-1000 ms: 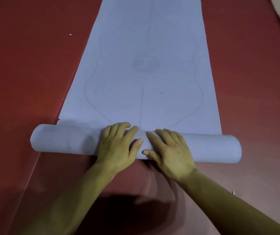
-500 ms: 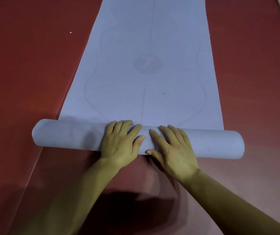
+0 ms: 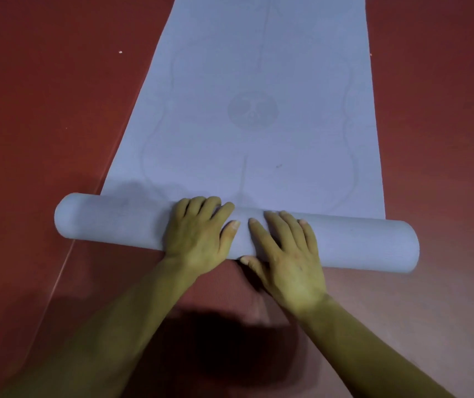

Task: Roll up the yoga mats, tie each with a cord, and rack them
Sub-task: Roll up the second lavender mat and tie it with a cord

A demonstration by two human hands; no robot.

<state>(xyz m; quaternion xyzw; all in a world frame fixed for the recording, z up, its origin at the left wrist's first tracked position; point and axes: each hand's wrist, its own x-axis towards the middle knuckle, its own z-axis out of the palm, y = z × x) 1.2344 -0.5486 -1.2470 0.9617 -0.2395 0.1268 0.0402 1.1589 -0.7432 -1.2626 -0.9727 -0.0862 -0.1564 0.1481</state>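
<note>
A person's left hand [image 3: 198, 237] and right hand [image 3: 284, 254] press side by side, fingers extended and flat, gripping nothing, on the middle of a half-rolled pale-blue yoga mat [image 3: 109, 222] lying across the red floor [image 3: 43, 110]. Both roll ends jut past the unrolled stretch [image 3: 258, 139]; floor runs along either edge.

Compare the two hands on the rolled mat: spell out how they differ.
The left hand sits square to the roll, fingers close together and bent over its far side; the right hand lies slanted, fingers spread and straighter. The left thumb rests on top of the roll; the right thumb sits low on its near side. Both press palm-down near the roll's middle.
</note>
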